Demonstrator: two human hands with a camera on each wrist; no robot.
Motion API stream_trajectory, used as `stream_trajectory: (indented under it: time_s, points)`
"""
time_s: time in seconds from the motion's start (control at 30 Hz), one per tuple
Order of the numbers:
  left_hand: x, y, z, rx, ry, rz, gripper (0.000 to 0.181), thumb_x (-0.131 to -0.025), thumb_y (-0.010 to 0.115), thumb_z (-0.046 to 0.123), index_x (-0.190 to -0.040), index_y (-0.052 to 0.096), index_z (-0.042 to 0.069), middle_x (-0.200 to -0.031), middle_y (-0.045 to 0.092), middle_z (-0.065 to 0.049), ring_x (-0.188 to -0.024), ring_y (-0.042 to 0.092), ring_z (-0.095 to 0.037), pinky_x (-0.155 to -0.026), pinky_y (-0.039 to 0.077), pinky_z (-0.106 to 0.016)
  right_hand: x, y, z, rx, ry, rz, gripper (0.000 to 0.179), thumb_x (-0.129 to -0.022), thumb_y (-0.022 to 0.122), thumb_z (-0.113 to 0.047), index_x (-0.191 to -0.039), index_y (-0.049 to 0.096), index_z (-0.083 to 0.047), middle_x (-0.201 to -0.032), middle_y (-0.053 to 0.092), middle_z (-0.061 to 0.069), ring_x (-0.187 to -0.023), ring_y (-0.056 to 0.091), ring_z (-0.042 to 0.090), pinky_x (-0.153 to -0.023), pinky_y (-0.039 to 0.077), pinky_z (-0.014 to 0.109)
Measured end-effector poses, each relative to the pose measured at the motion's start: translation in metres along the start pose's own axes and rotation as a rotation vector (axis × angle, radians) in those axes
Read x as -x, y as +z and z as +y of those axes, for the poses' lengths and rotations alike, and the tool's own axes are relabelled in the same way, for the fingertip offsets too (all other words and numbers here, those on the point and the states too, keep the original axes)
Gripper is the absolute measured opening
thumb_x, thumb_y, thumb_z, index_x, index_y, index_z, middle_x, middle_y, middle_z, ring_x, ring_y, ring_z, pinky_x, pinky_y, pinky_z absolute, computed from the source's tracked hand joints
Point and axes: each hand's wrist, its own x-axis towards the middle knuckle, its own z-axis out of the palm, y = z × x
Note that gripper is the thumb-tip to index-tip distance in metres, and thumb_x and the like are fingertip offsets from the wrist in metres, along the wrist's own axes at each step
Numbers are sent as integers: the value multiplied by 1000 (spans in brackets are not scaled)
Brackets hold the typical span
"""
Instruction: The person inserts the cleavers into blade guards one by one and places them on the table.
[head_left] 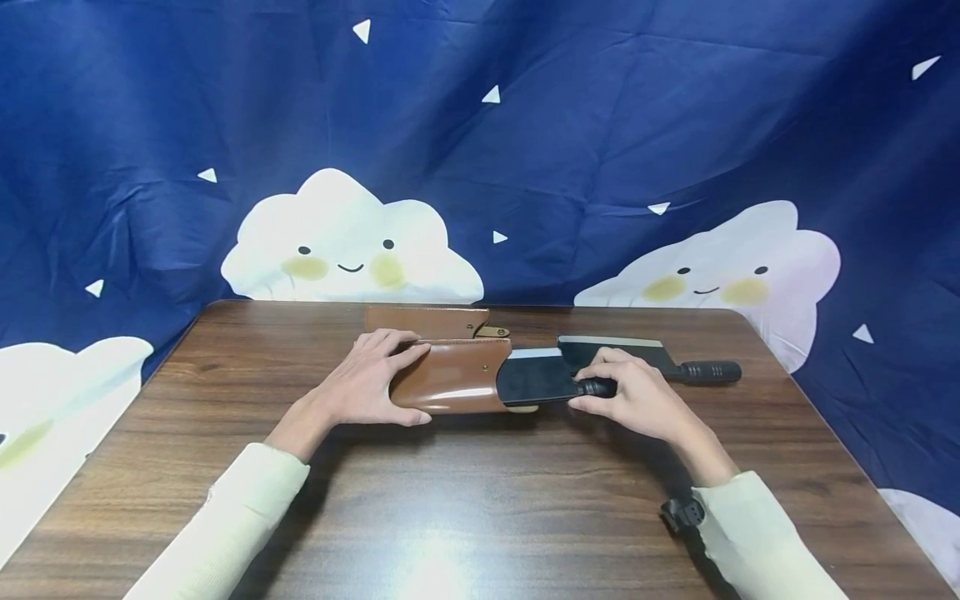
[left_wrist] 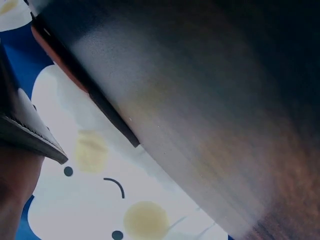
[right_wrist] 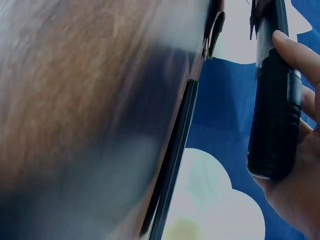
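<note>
My left hand (head_left: 366, 377) holds a glossy brown leather knife sheath (head_left: 450, 379) at its closed end, thumb on the near side and fingers over the far side. From the sheath's right-hand mouth sticks a black cleaver (head_left: 534, 382), the rest of its blade hidden inside. My right hand (head_left: 637, 393) grips this cleaver by its ribbed black handle (right_wrist: 275, 115). In the right wrist view the thumb lies along the handle's top, near the blade. The left wrist view catches only a dark stitched edge of the sheath (left_wrist: 32, 135) above part of the hand.
Behind the held pair, a second black cleaver (head_left: 712, 372) lies with its handle to the right. A second brown sheath (head_left: 427, 317) with a snap strap (head_left: 492, 332) lies near the back edge of the wooden table (head_left: 480, 508). A blue cloud-patterned cloth (head_left: 540, 150) hangs behind.
</note>
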Motion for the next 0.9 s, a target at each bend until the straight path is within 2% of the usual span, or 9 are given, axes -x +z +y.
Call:
stream_trajectory:
  time_s: [0.33, 0.9]
  points:
    - [-1, 0, 1, 1, 7, 0, 104, -69, 69, 79, -148, 54, 13, -143, 49, -6, -130, 41, -26, -102, 31, -53, -6, 8, -9, -20, 21, -21, 30, -83, 85, -37, -103, 80, -15, -91, 59, -12, -79, 53, 8, -66, 45, 31]
    - [-3, 3, 3, 2, 21, 8, 104, -69, 69, 80, -147, 55, 12, -142, 49, -6, -129, 41, -26, -101, 32, -52, -8, 15, -17, -28, 15, -9, 30, -82, 86, -37, -102, 80, -15, -90, 59, -12, -80, 53, 8, -66, 46, 31]
